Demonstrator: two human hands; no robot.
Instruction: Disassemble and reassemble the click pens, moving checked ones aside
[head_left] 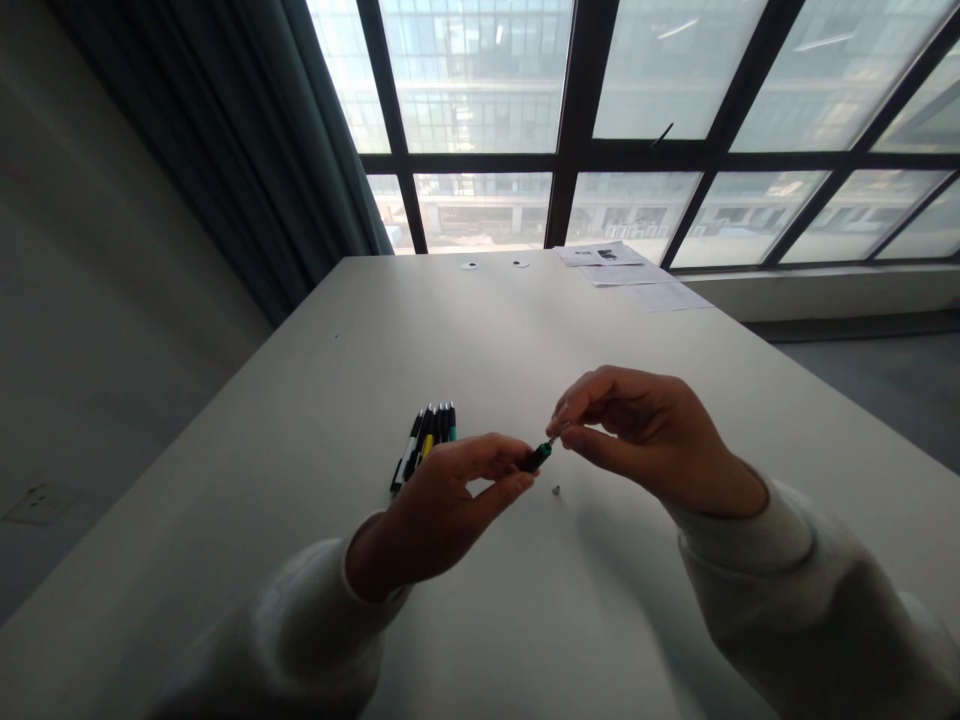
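Note:
My left hand (pixel 457 500) pinches a dark pen barrel with a green end (pixel 538 457) between thumb and fingers, its green end pointing up and right. My right hand (pixel 637 430) is closed at the fingertips on a thin, pale pen part (pixel 558 434) that meets the green end. Whether this is a refill or a spring is too small to tell. On the table just below the barrel lies a small metallic cone-shaped pen tip (pixel 556 490). Several pens (pixel 424 440) with black, white, yellow and green parts lie side by side behind my left hand, which partly hides them.
The white table (pixel 465 340) stretches to the windows. Printed sheets (pixel 611 262) lie at its far right corner. Two small white pieces with dark spots (pixel 469 266) rest near the far edge. A dark curtain (pixel 255 150) hangs at the left.

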